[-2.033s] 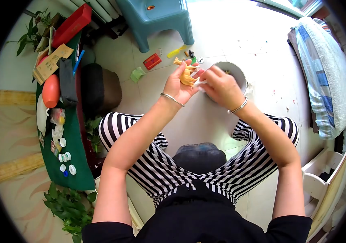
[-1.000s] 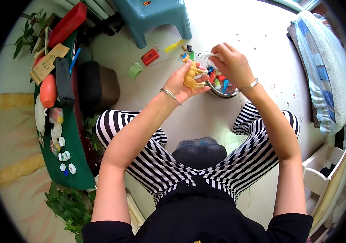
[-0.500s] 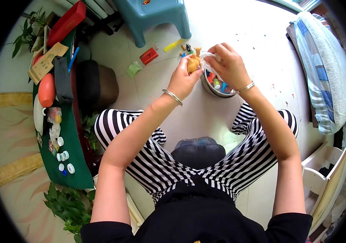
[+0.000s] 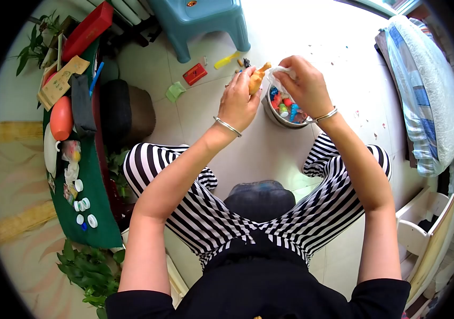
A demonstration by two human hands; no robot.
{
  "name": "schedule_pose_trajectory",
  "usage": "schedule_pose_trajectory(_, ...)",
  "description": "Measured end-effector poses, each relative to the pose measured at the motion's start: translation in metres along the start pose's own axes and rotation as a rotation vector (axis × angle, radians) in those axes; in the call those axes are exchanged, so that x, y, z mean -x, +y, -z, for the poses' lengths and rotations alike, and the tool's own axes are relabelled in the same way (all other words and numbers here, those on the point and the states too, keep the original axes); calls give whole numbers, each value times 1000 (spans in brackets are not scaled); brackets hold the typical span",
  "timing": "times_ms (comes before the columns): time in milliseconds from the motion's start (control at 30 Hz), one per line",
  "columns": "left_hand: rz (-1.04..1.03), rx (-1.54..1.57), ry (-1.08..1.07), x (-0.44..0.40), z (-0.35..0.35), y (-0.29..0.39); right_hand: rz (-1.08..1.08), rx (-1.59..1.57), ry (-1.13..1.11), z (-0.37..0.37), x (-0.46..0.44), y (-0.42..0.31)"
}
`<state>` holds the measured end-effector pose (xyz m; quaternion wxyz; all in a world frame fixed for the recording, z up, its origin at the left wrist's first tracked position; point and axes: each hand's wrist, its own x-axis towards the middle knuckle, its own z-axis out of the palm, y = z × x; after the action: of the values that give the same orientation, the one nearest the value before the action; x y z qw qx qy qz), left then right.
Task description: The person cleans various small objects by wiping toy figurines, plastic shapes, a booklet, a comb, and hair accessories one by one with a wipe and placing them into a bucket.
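Observation:
My left hand (image 4: 239, 100) is closed around a small orange-tan toy figure (image 4: 257, 81), whose narrow end sticks out past the fingers. A white tissue (image 4: 279, 73) is pinched in my right hand (image 4: 306, 85), close beside the figure's narrow end; whether the two touch I cannot tell. Below my right hand stands a round metal bucket (image 4: 280, 121) holding several small colourful toys (image 4: 285, 106). Part of the bucket is hidden by that hand.
On the floor beyond lie a red box (image 4: 195, 74), a yellow strip (image 4: 226, 60) and a pale green piece (image 4: 175, 91). A blue-grey stool (image 4: 200, 26) stands behind them. At left, a green-topped table (image 4: 102, 223) carries several white caps (image 4: 92, 220).
My left hand has turned over so its back faces up, and the toy figure now tilts to the right. The tissue has stayed in my right hand, beside the figure.

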<state>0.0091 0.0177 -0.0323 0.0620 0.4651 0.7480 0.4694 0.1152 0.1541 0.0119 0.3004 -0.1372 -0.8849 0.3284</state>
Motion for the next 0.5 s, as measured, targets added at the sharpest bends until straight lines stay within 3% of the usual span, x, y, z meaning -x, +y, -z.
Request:
schedule_pose_trajectory(100,-117,-67,-8,-2,3,1,201,6,3,4,-4,-10)
schedule_pose_trajectory(167,-138,-80,8,-3,3,2,168,72,-52,10,-5,2)
schedule_pose_trajectory(300,-202,-197,59,-6,10,6,86,119,88,20,-18,6)
schedule_pose_trajectory(367,-235,-252,55,-5,12,10,209,59,-7,18,-18,2)
schedule_pose_trajectory(433,-272,-318,55,-6,12,12,177,59,-73,19,-16,14)
schedule_pose_trajectory(500,-226,-282,85,-7,13,9,-6,219,-30,25,-17,18)
